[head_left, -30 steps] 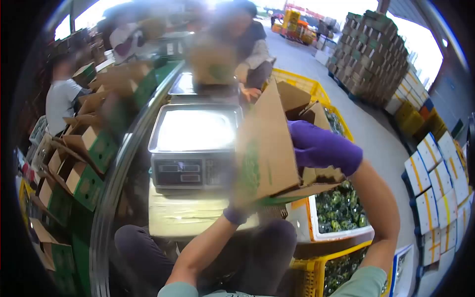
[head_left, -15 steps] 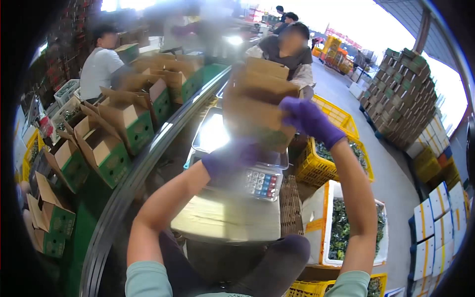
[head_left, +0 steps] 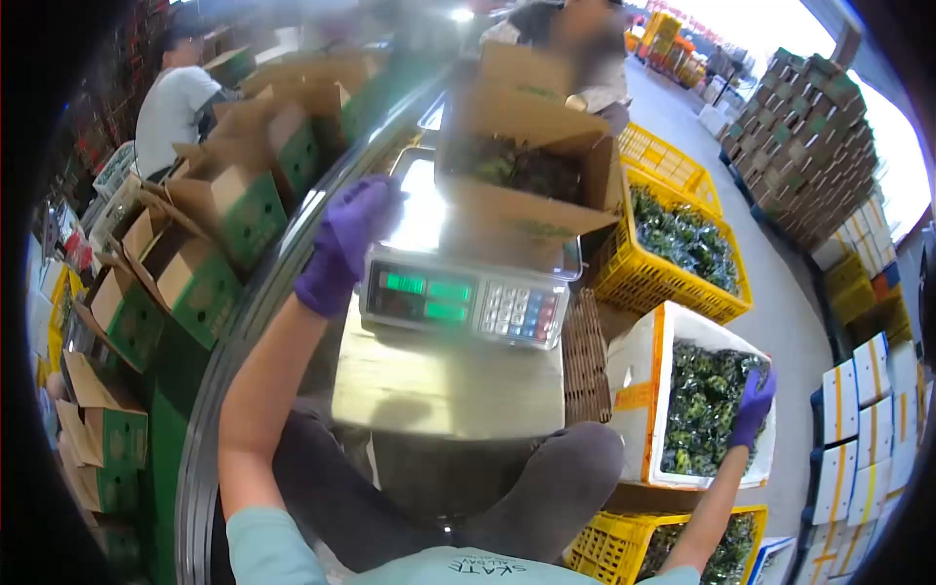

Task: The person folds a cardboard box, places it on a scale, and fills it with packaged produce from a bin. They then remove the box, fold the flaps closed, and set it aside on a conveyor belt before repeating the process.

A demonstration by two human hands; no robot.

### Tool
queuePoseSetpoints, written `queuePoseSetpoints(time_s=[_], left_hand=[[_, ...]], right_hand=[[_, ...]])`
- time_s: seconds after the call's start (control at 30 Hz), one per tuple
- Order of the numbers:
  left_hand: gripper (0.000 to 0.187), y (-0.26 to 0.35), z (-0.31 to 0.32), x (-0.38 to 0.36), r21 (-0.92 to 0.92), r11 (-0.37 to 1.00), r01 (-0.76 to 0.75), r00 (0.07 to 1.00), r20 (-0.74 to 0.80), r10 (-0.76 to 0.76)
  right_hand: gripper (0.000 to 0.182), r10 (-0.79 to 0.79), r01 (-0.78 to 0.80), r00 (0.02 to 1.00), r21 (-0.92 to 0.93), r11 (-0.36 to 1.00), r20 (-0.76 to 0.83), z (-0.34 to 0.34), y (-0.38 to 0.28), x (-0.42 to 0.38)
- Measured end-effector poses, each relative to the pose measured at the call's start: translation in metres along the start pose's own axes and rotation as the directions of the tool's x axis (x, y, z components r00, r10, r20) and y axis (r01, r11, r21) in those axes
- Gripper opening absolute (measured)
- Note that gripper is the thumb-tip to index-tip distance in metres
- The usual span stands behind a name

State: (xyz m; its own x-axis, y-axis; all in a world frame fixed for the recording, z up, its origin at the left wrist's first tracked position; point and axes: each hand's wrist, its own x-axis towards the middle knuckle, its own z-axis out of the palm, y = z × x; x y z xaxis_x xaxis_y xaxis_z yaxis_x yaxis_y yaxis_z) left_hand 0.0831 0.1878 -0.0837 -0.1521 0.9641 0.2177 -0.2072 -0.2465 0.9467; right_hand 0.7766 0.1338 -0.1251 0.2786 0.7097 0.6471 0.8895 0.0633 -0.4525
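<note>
My left hand [head_left: 349, 239], in a purple glove, is raised at the left of the weighing scale [head_left: 468, 297], its fingers curled with nothing visible in them. On the scale's platform stands an open cardboard box [head_left: 526, 219] with dark contents; its flaps stick up. The scale's green display is lit. Over to the right, my right hand [head_left: 754, 408], also purple-gloved, reaches into a white foam box [head_left: 639, 390]. Its fingers are extended and apart against the dark green, shiny-wrapped produce [head_left: 707, 405] along the right side.
Open green-and-brown cartons [head_left: 200, 283] line the left, beyond a metal rail [head_left: 258, 292]. Yellow crates [head_left: 673, 302] of produce stand beside the foam box. Stacked white boxes [head_left: 848, 419] and a pallet of cartons [head_left: 804, 146] are at the right. Two people work further back.
Both hands have left the cardboard box, which now rests lower on the scale. My left hand moved up and left; my right hand went down and right into the foam box.
</note>
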Motion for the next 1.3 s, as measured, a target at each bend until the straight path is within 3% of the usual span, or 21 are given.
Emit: queuePoseSetpoints(time_s=[0.07,0.1,0.17,0.23,0.27,0.4,0.5,0.57,0.6,0.63,0.67,0.7,0.73,0.77,0.8,0.97,1.0,1.03,1.13,1.17,1.3], left_hand=[[0.032,-0.004,-0.021,0.007,0.309,0.94,-0.142,0.986,-0.038,0.161],[0.031,-0.002,-0.018,0.007,0.239,0.964,-0.12,0.987,-0.078,0.142],[0.031,0.01,-0.002,0.008,-0.111,0.994,-0.02,0.985,-0.175,0.0],[0.029,0.008,0.003,0.004,-0.094,0.995,-0.023,0.989,-0.149,0.008],[0.028,-0.001,0.001,0.005,0.167,0.971,-0.172,0.972,-0.13,0.194],[0.026,0.006,0.005,0.004,-0.003,0.999,-0.048,0.969,-0.243,0.046],[0.025,-0.003,-0.004,0.006,0.004,1.0,-0.01,0.968,-0.25,0.011],[0.025,-0.006,-0.009,0.008,0.018,1.0,-0.001,0.978,-0.208,0.004],[0.026,-0.004,-0.008,0.007,-0.01,1.0,-0.001,0.978,-0.208,-0.001],[0.026,-0.004,-0.007,0.007,-0.014,1.0,-0.004,0.98,-0.2,0.001],[0.026,-0.004,-0.006,0.008,-0.001,1.0,0.002,0.976,-0.216,-0.002],[0.027,-0.005,-0.005,0.008,0.01,1.0,0.01,0.973,-0.231,-0.007],[0.027,-0.005,-0.003,0.009,0.014,1.0,0.01,0.972,-0.234,-0.007],[0.027,-0.006,-0.003,0.009,0.005,1.0,0.014,0.975,-0.223,-0.012],[0.027,-0.007,-0.003,0.009,-0.001,1.0,0.017,0.977,-0.213,-0.017],[0.024,-0.004,0.007,0.008,-0.02,1.0,-0.004,0.986,-0.167,0.001],[0.024,-0.002,0.011,0.006,-0.019,0.999,-0.027,0.987,-0.159,0.024],[0.024,-0.003,0.012,0.006,-0.014,0.999,-0.035,0.988,-0.152,0.032],[0.025,-0.002,0.014,0.002,0.037,0.999,-0.028,0.989,-0.147,0.034],[0.024,0.004,0.02,-0.003,0.048,0.998,-0.045,0.989,-0.142,0.051],[0.026,0.002,0.007,-0.006,0.137,0.986,-0.091,0.992,-0.071,0.101]], right_hand=[[0.039,0.472,-0.398,0.843,-0.29,0.87,0.259,-0.018,0.138,-0.059],[0.035,0.396,-0.298,0.891,-0.372,0.879,0.221,-0.012,0.174,-0.098],[0.045,0.518,-0.296,0.702,-0.461,0.837,0.489,0.005,0.155,-0.124],[0.047,0.528,-0.425,0.642,-0.315,0.849,0.556,0.064,0.213,-0.175],[0.048,0.567,-0.465,0.515,-0.346,0.815,0.644,0.085,0.221,-0.19],[0.056,0.708,-0.661,-0.087,-0.572,0.486,0.701,0.113,0.192,-0.191],[0.063,0.726,-0.723,-0.26,-0.627,0.291,0.637,0.114,0.176,-0.184],[0.051,0.776,-0.746,-0.191,-0.603,0.283,0.6,0.115,0.185,-0.183],[0.04,0.618,-0.442,0.123,-0.515,0.734,0.776,0.119,0.226,-0.187],[0.029,0.298,0.027,0.302,-0.32,0.947,0.906,0.119,0.248,-0.189],[0.013,0.281,-0.017,0.454,-0.307,0.951,0.845,0.094,0.198,-0.164],[0.009,0.428,-0.397,0.408,-0.265,0.879,0.806,0.076,0.166,-0.142],[0.008,0.329,-0.425,0.544,-0.085,0.901,0.772,0.073,0.179,-0.124],[0.006,0.163,-0.254,0.697,0.029,0.967,0.698,0.044,0.111,-0.089],[0.006,0.214,-0.397,0.706,0.127,0.909,0.675,0.03,0.075,-0.06],[0.01,-0.08,-0.107,0.951,0.563,0.819,0.297,-0.027,-0.147,0.051],[0.013,-0.296,0.061,0.931,0.708,0.704,0.214,-0.033,-0.193,0.064],[0.019,-0.456,0.338,0.889,0.596,0.728,0.052,-0.034,-0.247,0.07],[0.021,-0.616,0.449,0.784,0.757,0.475,-0.078,0.02,-0.358,0.085],[0.017,-0.736,0.635,0.667,0.605,0.481,-0.115,0.055,-0.381,0.092],[0.015,-0.86,0.689,0.478,0.53,0.494,0.18,0.128,-0.403,0.097]])
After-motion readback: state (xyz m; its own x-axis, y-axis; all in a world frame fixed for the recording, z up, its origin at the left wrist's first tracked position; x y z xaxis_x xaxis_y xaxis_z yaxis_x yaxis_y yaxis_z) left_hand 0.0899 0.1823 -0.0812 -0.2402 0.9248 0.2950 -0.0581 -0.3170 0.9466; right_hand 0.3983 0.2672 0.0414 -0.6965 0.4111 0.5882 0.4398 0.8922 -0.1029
